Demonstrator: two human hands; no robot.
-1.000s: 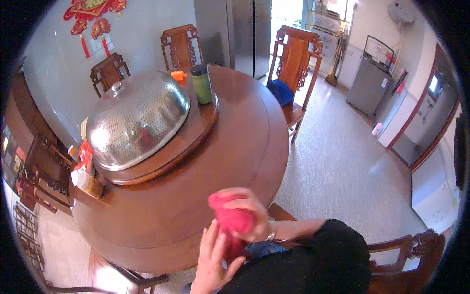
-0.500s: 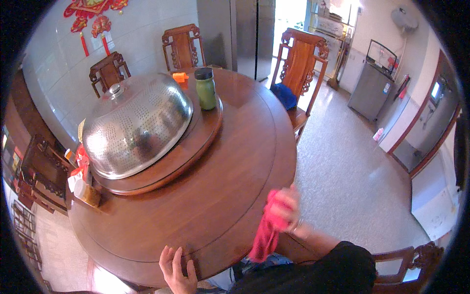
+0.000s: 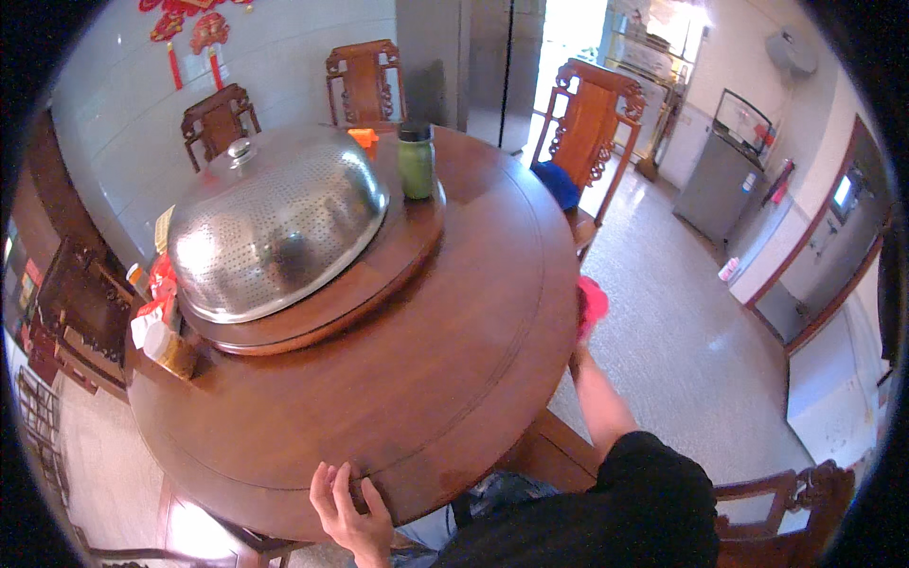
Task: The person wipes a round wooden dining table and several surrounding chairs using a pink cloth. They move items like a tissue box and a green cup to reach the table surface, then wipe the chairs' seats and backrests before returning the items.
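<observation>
My left hand point(image 3: 355, 516) rests at the near edge of the round brown wooden table point(image 3: 426, 379), its fingers spread and nothing in them. Out at the right rim of the table, my right hand point(image 3: 585, 333) is closed on a red-pink cloth point(image 3: 594, 301). Part of that hand and of the cloth is hidden by the table edge or blurred. On the raised turntable point(image 3: 284, 343) sits a large perforated metal dome cover point(image 3: 275, 227). A green jar with a black lid point(image 3: 417, 166) stands beside the cover.
An orange object point(image 3: 364, 140) lies behind the cover. At the table's left edge are a clear jar point(image 3: 170, 352) and red-white packaging point(image 3: 156, 317). Carved chairs stand around, one with a blue cloth point(image 3: 557, 185); another chair point(image 3: 786, 511) is close at my right.
My right hand has moved away and to the right with the cloth, from above the near table edge to the right rim. The left hand stays at the near edge.
</observation>
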